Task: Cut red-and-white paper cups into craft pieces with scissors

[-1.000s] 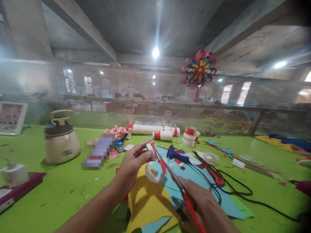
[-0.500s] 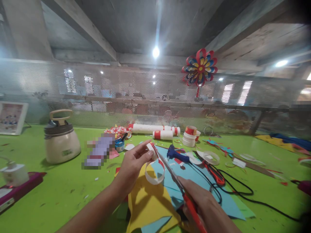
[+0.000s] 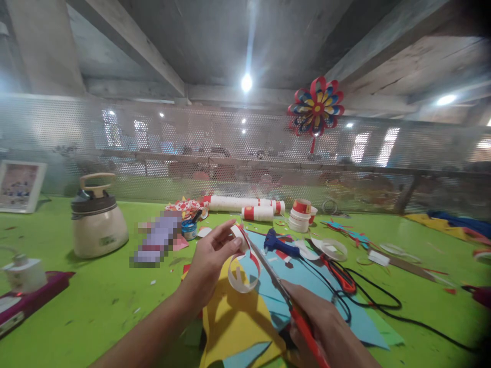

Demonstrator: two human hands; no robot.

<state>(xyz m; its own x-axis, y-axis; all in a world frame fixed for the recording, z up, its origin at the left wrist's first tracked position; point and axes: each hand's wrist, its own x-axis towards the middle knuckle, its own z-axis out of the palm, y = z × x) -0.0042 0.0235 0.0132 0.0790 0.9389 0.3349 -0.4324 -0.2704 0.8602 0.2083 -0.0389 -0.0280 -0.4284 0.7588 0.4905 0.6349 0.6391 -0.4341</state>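
Green covers the table, which runs back to a perforated metal screen under a concrete ceiling, and a red, blue and yellow paper flower shows against the screen. Over the yellow paper and blue paper, the left hand pinches a red and white paper strip between thumb and fingers, with a curled loop of it hanging below. The right hand grips the red handles of the scissors, whose blades point up and away, their tips close to the pinched part of the strip; whether they touch it is hard to tell. Just beyond the scissors lies a blue glue gun, near a second pair of red-handled scissors. Stacked paper cups lie sideways farther back, beside some upright paper bowls. At the left stands a cream kettle.
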